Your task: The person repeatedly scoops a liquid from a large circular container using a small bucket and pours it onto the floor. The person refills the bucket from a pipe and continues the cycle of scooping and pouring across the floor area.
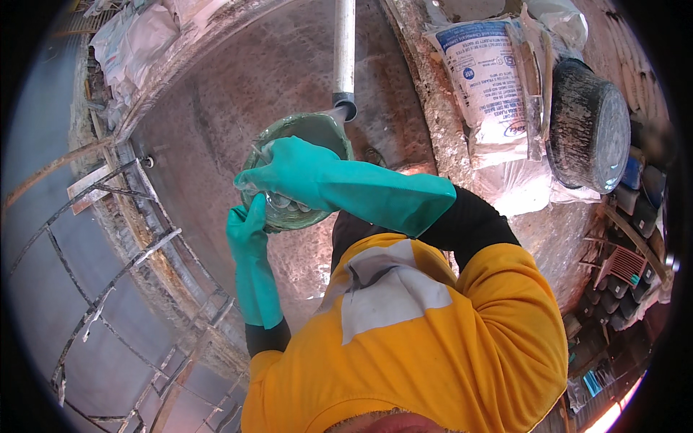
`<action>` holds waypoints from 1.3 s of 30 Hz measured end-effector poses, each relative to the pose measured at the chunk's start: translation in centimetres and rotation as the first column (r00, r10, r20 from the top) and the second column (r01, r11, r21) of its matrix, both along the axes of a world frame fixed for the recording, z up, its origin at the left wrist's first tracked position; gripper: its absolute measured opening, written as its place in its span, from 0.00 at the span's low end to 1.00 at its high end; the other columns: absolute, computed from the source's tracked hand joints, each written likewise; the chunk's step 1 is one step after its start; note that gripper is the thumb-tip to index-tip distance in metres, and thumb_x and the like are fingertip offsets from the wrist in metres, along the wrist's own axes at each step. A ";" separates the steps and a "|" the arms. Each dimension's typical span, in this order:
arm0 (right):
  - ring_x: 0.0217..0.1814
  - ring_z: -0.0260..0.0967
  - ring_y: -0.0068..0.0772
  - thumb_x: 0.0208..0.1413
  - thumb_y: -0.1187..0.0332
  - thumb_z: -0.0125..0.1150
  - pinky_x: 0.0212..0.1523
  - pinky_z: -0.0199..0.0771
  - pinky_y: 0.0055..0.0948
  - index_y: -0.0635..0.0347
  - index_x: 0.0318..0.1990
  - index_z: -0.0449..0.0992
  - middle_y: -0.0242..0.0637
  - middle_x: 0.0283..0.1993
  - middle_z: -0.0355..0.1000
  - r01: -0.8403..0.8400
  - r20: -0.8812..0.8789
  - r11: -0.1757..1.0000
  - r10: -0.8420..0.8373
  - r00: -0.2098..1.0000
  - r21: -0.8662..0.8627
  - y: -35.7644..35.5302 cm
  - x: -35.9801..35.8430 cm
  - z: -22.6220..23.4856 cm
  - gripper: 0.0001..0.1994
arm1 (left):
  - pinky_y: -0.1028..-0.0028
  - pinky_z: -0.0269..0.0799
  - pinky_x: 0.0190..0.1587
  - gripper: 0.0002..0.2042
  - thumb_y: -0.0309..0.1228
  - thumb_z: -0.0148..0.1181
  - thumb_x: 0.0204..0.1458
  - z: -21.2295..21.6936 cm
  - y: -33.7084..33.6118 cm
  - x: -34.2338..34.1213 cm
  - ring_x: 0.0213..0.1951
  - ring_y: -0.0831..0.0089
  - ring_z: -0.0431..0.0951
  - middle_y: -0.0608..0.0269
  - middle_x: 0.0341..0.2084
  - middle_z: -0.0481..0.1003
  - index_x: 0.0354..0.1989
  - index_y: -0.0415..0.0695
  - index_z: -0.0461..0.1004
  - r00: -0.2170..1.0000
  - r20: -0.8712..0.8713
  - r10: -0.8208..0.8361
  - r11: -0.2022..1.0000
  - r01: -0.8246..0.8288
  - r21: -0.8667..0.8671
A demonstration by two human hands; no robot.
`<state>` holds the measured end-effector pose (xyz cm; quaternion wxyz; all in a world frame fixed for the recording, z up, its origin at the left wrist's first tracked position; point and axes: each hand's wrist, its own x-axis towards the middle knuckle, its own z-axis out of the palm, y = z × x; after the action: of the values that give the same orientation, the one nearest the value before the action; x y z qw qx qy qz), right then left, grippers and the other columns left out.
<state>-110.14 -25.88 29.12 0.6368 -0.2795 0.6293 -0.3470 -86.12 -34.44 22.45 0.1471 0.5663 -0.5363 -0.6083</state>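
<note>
As left hand (249, 222) and right hand (290, 172) half-curl at the green bucket (289, 218), grips unclear from here, a slip risks tipping.

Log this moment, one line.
Left hand: holding green bowl at near-left rim | right hand: across bowl's opening, grip unclear | pipe: open end by far rim | right side: white sack, black tub

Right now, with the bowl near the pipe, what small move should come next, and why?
Perhaps shift the bowl slightly right and forward, under the pipe: in this view, the pipe's end sits by the bowl's far right rim, not over its middle. The left hand, at its near left side, could likely guide it; the right hand lies across the opening.
</note>
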 end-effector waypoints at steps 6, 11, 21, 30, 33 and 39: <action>0.42 0.77 0.48 0.55 0.42 0.60 0.48 0.75 0.42 0.66 0.44 0.80 0.49 0.41 0.78 -0.018 -0.004 0.999 0.018 1.000 -0.033 0.1 -0.5 0.1 0.30 | 0.70 0.72 0.19 0.18 0.37 0.71 0.53 1.0 0.1 -0.8 0.18 0.71 0.75 0.56 0.22 0.76 0.30 0.42 0.64 1.000 0.019 -0.002 1.000 0.002 -0.011; 0.40 0.78 0.46 0.55 0.44 0.60 0.48 0.75 0.41 0.64 0.41 0.81 0.45 0.38 0.79 0.019 0.024 0.997 -0.018 1.000 -0.069 0.6 -0.8 0.5 0.27 | 0.70 0.72 0.19 0.19 0.38 0.71 0.52 1.3 -0.1 -1.1 0.17 0.71 0.74 0.56 0.21 0.76 0.30 0.42 0.64 0.999 0.032 -0.022 0.999 0.023 -0.028; 0.37 0.75 0.40 0.52 0.44 0.63 0.44 0.74 0.37 0.64 0.37 0.80 0.45 0.35 0.77 0.074 0.096 0.994 -0.067 0.993 -0.080 1.1 -1.7 0.6 0.26 | 0.70 0.72 0.18 0.19 0.37 0.71 0.52 2.5 -0.2 -2.5 0.17 0.71 0.74 0.56 0.21 0.76 0.29 0.43 0.63 0.997 0.061 -0.048 0.997 0.051 -0.058; 0.39 0.78 0.47 0.55 0.45 0.61 0.46 0.75 0.42 0.60 0.38 0.83 0.47 0.37 0.79 0.085 0.050 0.991 -0.080 0.996 -0.106 1.7 -2.1 0.8 0.24 | 0.70 0.72 0.18 0.19 0.36 0.72 0.51 2.9 -0.4 -3.1 0.17 0.72 0.73 0.59 0.20 0.74 0.29 0.43 0.64 0.996 0.083 -0.039 0.994 0.047 -0.095; 0.39 0.78 0.48 0.54 0.45 0.61 0.45 0.75 0.42 0.62 0.39 0.82 0.48 0.37 0.79 0.109 0.068 0.988 -0.102 0.992 -0.110 1.9 -2.3 0.6 0.25 | 0.71 0.71 0.19 0.18 0.36 0.72 0.51 3.2 -0.3 -3.4 0.17 0.73 0.73 0.60 0.20 0.74 0.29 0.42 0.65 0.995 0.088 -0.055 0.993 0.064 -0.102; 0.39 0.78 0.47 0.54 0.45 0.62 0.45 0.75 0.42 0.62 0.40 0.82 0.47 0.38 0.78 0.142 0.085 0.982 -0.132 0.988 -0.128 2.5 -2.5 0.0 0.25 | 0.71 0.70 0.19 0.17 0.35 0.72 0.52 3.8 0.0 -4.6 0.18 0.74 0.72 0.59 0.20 0.74 0.29 0.41 0.66 0.996 0.050 -0.080 0.993 0.084 -0.088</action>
<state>-112.60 -23.37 29.11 0.6149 -0.2641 0.5975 -0.4417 -90.71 -34.46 26.22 0.1352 0.5505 -0.5892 -0.5758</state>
